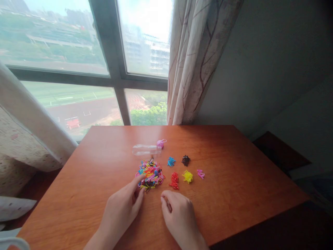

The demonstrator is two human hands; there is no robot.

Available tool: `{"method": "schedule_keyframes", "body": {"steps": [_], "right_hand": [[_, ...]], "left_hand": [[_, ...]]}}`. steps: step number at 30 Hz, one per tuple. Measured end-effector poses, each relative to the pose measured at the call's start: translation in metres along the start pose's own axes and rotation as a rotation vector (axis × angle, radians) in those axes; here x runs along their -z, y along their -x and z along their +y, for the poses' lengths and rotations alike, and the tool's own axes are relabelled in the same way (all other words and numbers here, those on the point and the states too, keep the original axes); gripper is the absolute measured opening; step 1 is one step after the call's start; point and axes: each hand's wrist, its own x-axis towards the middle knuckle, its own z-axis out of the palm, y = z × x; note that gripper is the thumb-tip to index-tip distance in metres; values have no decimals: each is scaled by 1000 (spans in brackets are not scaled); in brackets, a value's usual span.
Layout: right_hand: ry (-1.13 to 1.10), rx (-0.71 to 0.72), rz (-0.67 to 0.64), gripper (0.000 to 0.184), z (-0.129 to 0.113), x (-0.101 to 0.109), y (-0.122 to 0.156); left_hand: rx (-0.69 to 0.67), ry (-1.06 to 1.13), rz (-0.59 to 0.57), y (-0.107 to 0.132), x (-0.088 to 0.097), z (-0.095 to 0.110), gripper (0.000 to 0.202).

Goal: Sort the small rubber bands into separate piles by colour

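Note:
A mixed pile of small colourful elastic bands [152,173] lies in the middle of the table. At its near left edge my left hand [123,201] reaches in, thumb and forefinger apart, with the fingertips touching the bands. My right hand [179,210] rests closer to me, right of the pile, its fingers curled and thumb pressed to the forefinger; anything inside the pinch is too small to make out. Beyond it are separate little heaps of red bands [174,181], yellow bands [187,176], pink bands [200,174], blue bands [171,161] and black bands [185,160].
Behind the mixed pile a clear plastic bottle [145,150] with a pink cap [160,143] lies on its side. The wooden table [234,194] reaches to the window [119,80] and a patterned curtain [192,52]. Something white [13,243] shows at the lower left corner.

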Motion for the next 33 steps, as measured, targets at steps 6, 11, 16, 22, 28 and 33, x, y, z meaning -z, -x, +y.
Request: {"method": "schedule_keyframes", "body": {"steps": [6, 11, 16, 22, 28, 33], "right_hand": [[-19, -49, -16, 20, 0, -7, 7], [-18, -103, -23, 19, -1, -8, 0], [-21, -116, -34, 24, -8, -7, -11], [14, -128, -53, 30, -13, -6, -17], [17, -104, -64, 41, -12, -6, -18], [-4, -78, -72, 29, -12, -8, -16]], "left_hand": [[-105, -49, -91, -3, -5, 2, 42], [-129, 21, -79, -2, -4, 0, 38], [-151, 113, -29, 0, 1, 2, 32], [-134, 165, 25, 2, 4, -1, 25], [-45, 36, -2, 1, 2, -2, 36], [-118, 69, -36, 2, 0, -2, 36]]}}
